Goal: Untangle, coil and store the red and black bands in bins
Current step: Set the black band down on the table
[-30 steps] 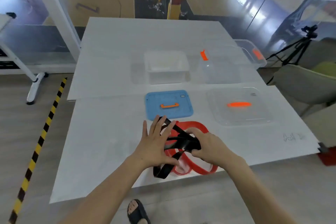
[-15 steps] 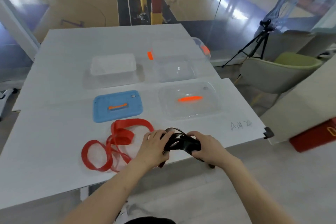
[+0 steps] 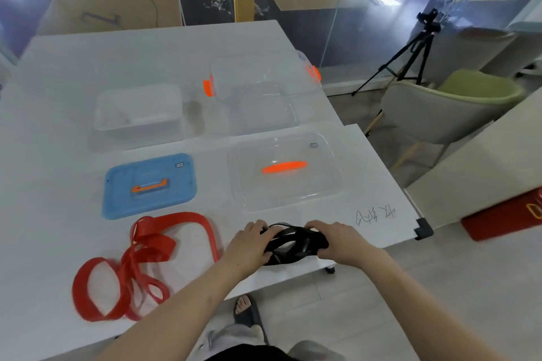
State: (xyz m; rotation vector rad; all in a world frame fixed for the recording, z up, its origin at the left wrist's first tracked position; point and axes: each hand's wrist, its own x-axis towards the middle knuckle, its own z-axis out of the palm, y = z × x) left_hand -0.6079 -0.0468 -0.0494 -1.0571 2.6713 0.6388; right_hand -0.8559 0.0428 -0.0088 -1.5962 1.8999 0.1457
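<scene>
Head view: the left hand (image 3: 250,246) and right hand (image 3: 337,240) both grip the black band (image 3: 293,245), which is bunched into a rough coil just above the near edge of the counter (image 3: 58,67). The bundle's long axis runs left to right between the two hands, and the fingers (image 3: 259,227) of each curl over its ends from above. The red band (image 3: 140,258) lies loose and looped on the counter, to the left of the left hand and apart from it, so that hand is the nearer one to it. Beyond the hands sit the clear lid (image 3: 284,184) and blue lid (image 3: 149,199). Farther back stand the small bin (image 3: 137,123) and large bin (image 3: 264,114), both open. The large bin lies almost straight ahead of the coil, which probably goes there next.
</scene>
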